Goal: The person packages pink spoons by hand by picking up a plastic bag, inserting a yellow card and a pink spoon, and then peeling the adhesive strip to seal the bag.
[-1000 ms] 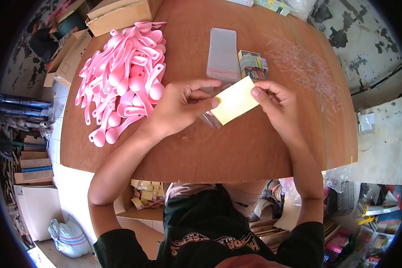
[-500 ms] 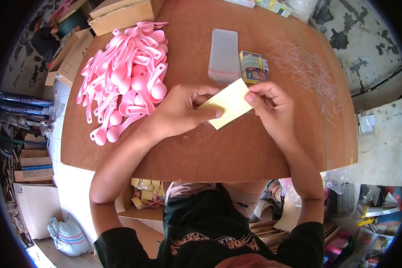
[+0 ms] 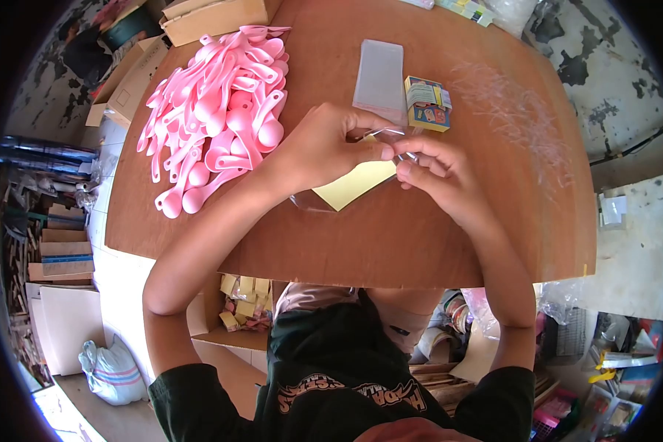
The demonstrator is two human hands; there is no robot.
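Note:
A pale yellow card point(image 3: 353, 186) lies low over the table, with a clear plastic bag point(image 3: 388, 133) around it. My left hand point(image 3: 330, 146) reaches across the card from the left, thumb and fingers closed on the bag near its upper end. On the right, the fingertips of my right hand point(image 3: 438, 171) pinch the same end of the plastic. Just beyond my hands are a stack of clear plastic bags point(image 3: 379, 77) and a small stack of printed cards point(image 3: 428, 104) with a paper band. Left of my left hand rises a heap of pink scoops point(image 3: 214, 110).
Thin clear plastic strips point(image 3: 516, 118) are scattered over the right side of the brown table point(image 3: 331, 254). A cardboard box point(image 3: 217, 20) stands at the back left. Below the front edge, an open box point(image 3: 244, 302) holds small yellow-and-pink packs. Someone sits at far left.
The yellow card has gone from bare in my hands to lying in the clear bag, lower and further left. Both hands have shifted to the bag's upper end. The view has turned slightly.

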